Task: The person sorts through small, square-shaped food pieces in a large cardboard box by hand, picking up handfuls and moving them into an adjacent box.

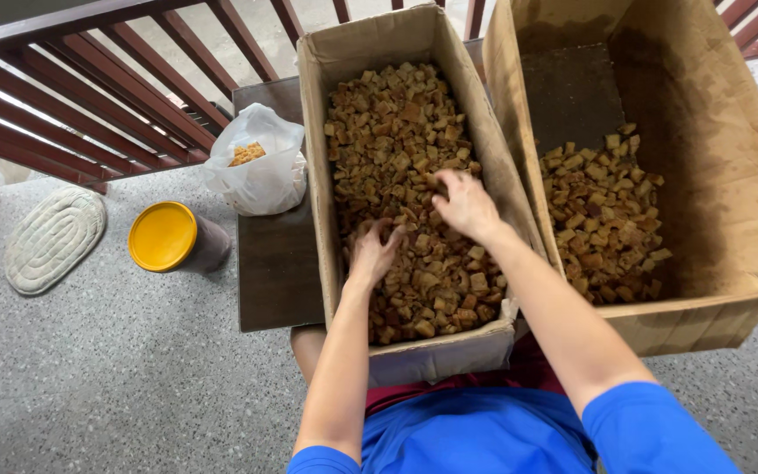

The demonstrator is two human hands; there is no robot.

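Both hands work in the brown chunks (396, 140) filling the narrow cardboard box (313, 61) on the dark tabletop (278, 263). The left hand (372, 253) grasps pieces with curled fingers; the right hand (465, 206) rests spread, released, sifting.

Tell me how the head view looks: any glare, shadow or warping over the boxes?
Head view: soft, even daylight, no glare on the brown chunks. Both hands, left and right, are sharp. The right box shades its own inner left wall and floor. Wide-angle lens bows the railing and splays the box walls. The white bag is bright, not blown out.
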